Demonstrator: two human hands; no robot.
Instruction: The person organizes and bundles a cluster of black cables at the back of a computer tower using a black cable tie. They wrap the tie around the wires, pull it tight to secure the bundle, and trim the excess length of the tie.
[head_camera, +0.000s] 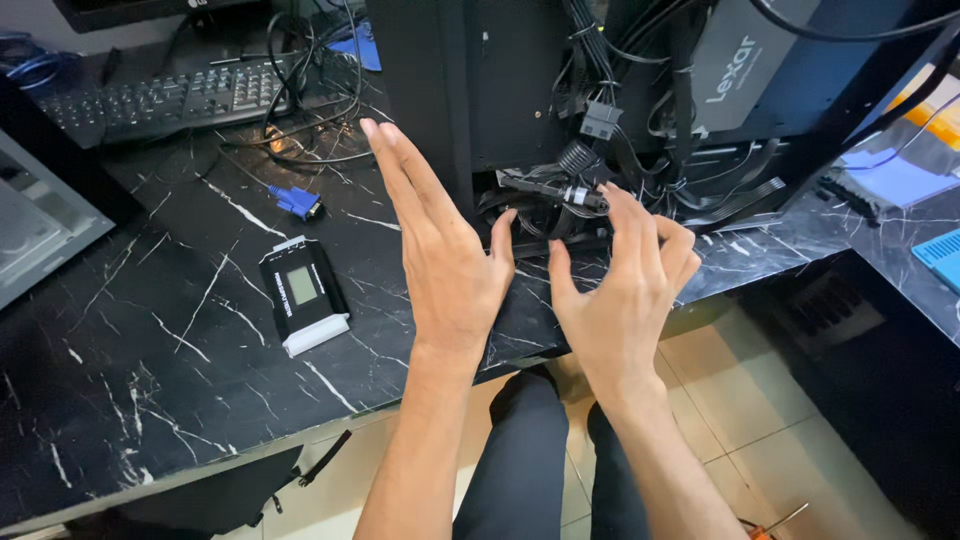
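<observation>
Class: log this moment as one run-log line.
left hand: open, raised | right hand: fingertips at black cable bundle | open black computer case

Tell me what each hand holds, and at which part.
Left hand is open, holding nothing. Right hand has fingertips on the black cable bundle near its connector; a real grip cannot be told.

Cable tangle (640, 170) chokes the case (480, 90) opening; small tester (304, 295) sits left; bare desk (150, 350) around it gives passage.

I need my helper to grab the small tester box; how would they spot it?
On the black marble table, left of the left hand, lies the tester box. It is a black slab with a grey screen and white ends, unlike the blue plug behind it.
</observation>
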